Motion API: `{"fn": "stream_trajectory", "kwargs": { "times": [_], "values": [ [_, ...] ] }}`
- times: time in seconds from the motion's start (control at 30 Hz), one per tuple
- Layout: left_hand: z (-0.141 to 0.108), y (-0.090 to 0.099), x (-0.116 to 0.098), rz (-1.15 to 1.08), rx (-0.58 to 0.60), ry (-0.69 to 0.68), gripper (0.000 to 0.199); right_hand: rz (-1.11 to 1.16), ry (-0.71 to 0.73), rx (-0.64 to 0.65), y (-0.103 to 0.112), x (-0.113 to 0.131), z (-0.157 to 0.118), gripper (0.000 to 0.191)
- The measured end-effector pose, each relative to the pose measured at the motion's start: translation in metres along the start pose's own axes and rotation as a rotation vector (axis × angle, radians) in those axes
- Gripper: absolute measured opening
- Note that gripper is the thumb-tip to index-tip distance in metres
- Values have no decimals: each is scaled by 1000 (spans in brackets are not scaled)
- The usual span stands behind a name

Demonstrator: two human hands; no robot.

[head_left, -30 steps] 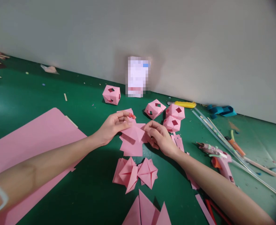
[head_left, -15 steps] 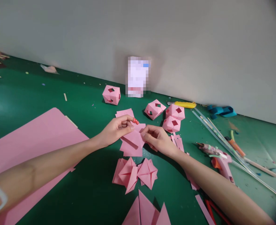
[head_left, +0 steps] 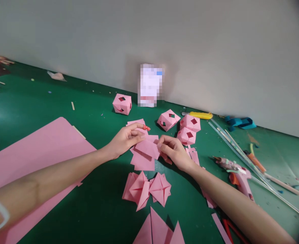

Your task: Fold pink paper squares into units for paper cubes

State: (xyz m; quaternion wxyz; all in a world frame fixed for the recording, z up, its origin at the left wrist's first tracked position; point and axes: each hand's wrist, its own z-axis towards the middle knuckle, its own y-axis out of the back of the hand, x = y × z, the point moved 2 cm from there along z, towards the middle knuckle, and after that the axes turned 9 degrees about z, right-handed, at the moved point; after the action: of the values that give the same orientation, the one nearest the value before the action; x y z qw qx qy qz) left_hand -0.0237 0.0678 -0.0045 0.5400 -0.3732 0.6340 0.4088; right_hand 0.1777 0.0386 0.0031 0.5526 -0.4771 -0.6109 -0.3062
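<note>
Between my hands is a partly folded piece of pink paper (head_left: 147,148), held above a stack of pink paper squares (head_left: 142,162). My left hand (head_left: 129,139) pinches its upper left edge; a red wrapping shows on one fingertip. At the paper's right edge, the thumb and fingers of my right hand (head_left: 172,149) are closed on it. Nearer to me lie two clusters of folded pink paper pieces (head_left: 139,189). Larger folded pink paper (head_left: 151,230) stands at the bottom edge of the view. Pink hollow paper shapes with diamond-shaped holes (head_left: 122,104) sit beyond my hands.
A large pink sheet (head_left: 50,145) lies under my left forearm. Right of my right arm are a pink glue gun (head_left: 240,176), clear glue sticks (head_left: 230,145) and a yellow cutter (head_left: 201,115). A blurred phone-like screen (head_left: 150,84) leans on the wall.
The folded paper between my hands has turned slightly, and its lower edge now lies flatter. Both hands keep their pinch and have barely shifted. The whole view has moved a little.
</note>
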Motion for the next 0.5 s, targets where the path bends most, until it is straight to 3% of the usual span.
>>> {"fn": "stream_trajectory", "kwargs": {
  "times": [0.5],
  "values": [
    [6,1,2,-133,-84,40,40,-16,39,-39,4,-8,7,17]
  ]
}}
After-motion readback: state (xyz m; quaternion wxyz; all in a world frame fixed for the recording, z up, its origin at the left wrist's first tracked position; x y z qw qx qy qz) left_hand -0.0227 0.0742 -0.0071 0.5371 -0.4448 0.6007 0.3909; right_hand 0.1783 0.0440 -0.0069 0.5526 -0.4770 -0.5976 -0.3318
